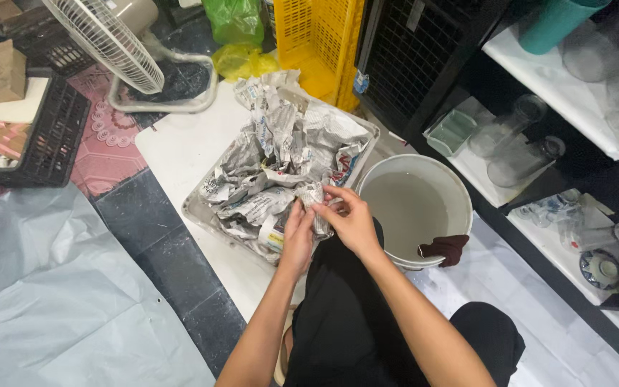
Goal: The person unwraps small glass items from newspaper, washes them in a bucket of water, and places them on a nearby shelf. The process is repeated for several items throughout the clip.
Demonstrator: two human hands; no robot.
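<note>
Below: left hand (298,236) and right hand (351,218) both pinched shut on a crumpled grey newspaper-wrapped bundle (317,204), held over the paper-filled shallow grey tray (202,211) for steadying, beside a white plastic bucket of cloudy water (460,197).

The floor (155,229) of dark tiles carries a white board (180,147), a grey sheet (51,287) and a pink mat (105,154). On the board lie a tray (198,211) of crumpled newspaper (281,158) and a fan's base (173,100). A white bucket (410,168) of water stands beside the tray.
</note>
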